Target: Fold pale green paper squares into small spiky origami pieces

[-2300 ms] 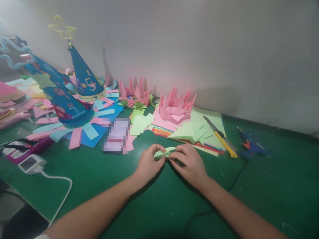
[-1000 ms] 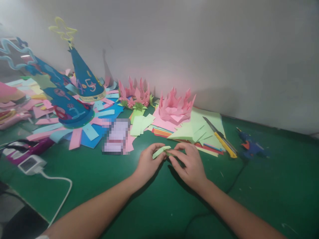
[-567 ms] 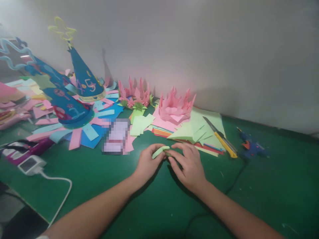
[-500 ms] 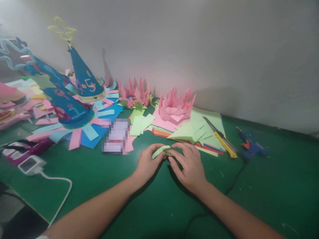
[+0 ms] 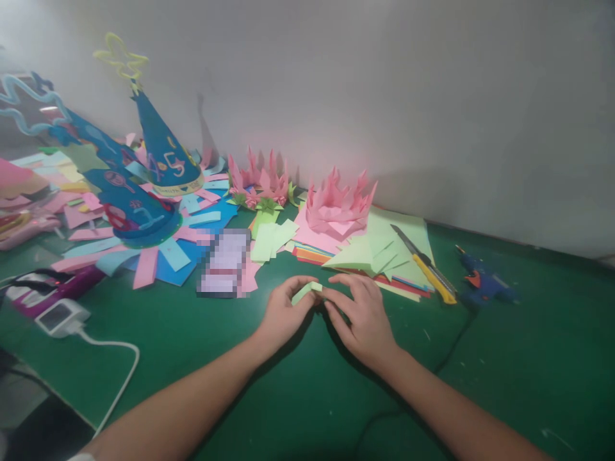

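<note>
A small light green paper strip (image 5: 303, 292) is pinched between the thumb and fingers of my left hand (image 5: 288, 314), bent over near its right end. My right hand (image 5: 362, 317) is close beside it, its index fingertip at the strip's bent end. The thumb and fingers of that hand are apart; whether the fingertip presses on the paper cannot be made out. Both hands are low over the green table (image 5: 298, 397). Behind them lie light green paper sheets (image 5: 358, 253) and cut light green pieces (image 5: 273, 240).
Two pink paper crowns (image 5: 341, 202) stand near the wall. A yellow utility knife (image 5: 435, 278) and a blue glue gun (image 5: 487, 282) lie right. Left are a blurred-out phone (image 5: 223, 262), blue cone hats (image 5: 163, 144), paper scraps and a white charger (image 5: 61, 318) with its cable.
The strip's right end, raised and reaching farther right before, is now bent down over my left fingers. My right fingers have shifted slightly; the other things stay put.
</note>
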`<action>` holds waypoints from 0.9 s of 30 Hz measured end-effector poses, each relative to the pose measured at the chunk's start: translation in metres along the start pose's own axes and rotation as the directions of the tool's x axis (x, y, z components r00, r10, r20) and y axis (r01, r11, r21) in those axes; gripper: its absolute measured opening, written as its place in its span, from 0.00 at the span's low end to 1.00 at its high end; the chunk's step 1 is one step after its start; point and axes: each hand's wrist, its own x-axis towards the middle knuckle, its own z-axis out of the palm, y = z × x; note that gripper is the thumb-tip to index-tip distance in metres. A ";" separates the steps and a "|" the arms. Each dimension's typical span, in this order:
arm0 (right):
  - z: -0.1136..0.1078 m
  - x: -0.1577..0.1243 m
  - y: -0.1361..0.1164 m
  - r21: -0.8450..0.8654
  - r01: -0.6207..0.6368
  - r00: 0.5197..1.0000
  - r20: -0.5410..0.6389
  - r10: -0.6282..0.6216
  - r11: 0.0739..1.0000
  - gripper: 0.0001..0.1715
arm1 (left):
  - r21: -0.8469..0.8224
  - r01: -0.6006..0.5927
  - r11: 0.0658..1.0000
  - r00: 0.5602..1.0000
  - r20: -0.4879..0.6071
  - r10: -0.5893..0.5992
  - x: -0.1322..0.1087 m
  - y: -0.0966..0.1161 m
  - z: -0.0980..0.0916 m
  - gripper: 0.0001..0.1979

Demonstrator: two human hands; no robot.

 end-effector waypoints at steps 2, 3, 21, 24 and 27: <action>0.000 0.000 0.001 0.048 -0.008 1.000 0.004 0.007 0.999 0.15 | -0.043 0.020 0.999 1.000 0.002 -0.020 0.000 0.002 0.000 0.12; 0.000 -0.001 0.001 0.052 -0.004 1.000 0.006 0.003 0.999 0.16 | -0.055 0.026 0.998 1.000 0.000 -0.026 0.000 0.003 0.000 0.12; 0.009 -0.001 0.005 0.340 -0.204 0.979 0.092 0.184 0.918 0.07 | 0.112 -0.039 0.993 0.999 0.021 0.037 0.000 0.001 -0.002 0.09; 0.008 -0.001 0.003 0.352 -0.177 0.983 0.111 0.147 0.919 0.06 | 0.153 -0.072 0.986 0.997 0.048 0.065 -0.001 0.002 -0.003 0.06; 0.007 -0.003 0.003 0.349 -0.152 0.987 0.095 0.127 0.925 0.06 | 0.143 -0.093 0.985 0.994 0.066 0.084 -0.003 0.003 -0.002 0.04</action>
